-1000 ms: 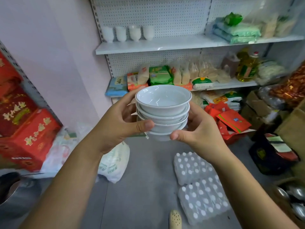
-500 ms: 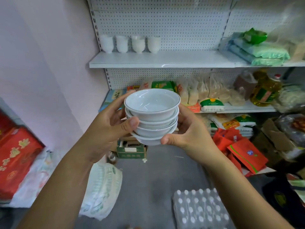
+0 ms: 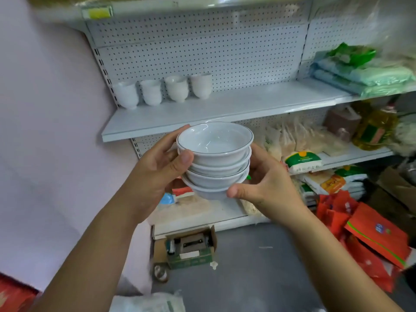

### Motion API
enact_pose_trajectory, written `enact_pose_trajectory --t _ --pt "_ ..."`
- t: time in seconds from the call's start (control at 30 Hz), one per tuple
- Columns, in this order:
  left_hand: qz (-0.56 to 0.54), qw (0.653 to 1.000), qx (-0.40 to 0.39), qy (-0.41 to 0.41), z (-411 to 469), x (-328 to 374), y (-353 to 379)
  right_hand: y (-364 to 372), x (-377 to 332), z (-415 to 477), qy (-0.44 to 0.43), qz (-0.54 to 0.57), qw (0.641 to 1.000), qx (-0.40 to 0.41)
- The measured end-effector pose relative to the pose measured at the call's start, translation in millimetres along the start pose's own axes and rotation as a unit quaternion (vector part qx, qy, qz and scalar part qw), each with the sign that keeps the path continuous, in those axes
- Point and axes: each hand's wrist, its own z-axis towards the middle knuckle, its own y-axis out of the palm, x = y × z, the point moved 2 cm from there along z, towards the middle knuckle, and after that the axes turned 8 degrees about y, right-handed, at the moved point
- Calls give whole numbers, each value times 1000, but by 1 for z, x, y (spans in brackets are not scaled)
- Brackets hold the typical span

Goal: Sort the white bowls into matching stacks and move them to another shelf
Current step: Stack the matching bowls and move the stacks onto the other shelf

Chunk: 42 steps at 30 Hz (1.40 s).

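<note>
Cradling the bowls between my left hand and right hand, both closed around them, I'd keep them level toward the shelf at twelve o'clock.

Left hand's fingers hidden behind bowl stack; right hand's too. Stack's lowest bowl partly covered by right thumb. Top shelf cut by upper edge. Packets far right blurred, labels unreadable.
</note>
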Motion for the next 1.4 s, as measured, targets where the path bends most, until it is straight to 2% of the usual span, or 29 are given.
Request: enact_pose_trajectory --t 0.23,0.47,0.83,1.03,1.4 --pt "-31 999 -32 -31 94 -39 -26 -21 20 69 -1 -9 997 75" --pt "-44 995 -68 -51 181 -90 -23 -74 47 133 8 -20 994 103" --pt "-71 995 -56 -30 354 -154 -1 -190 66 284 1 -59 994 96" --pt "-85 995 -45 -24 429 -192 6 -248 70 358 -4 -188 976 110" --pt "-81 995 -4 -66 544 -275 -49 -286 128 496 73 -225 971 22"
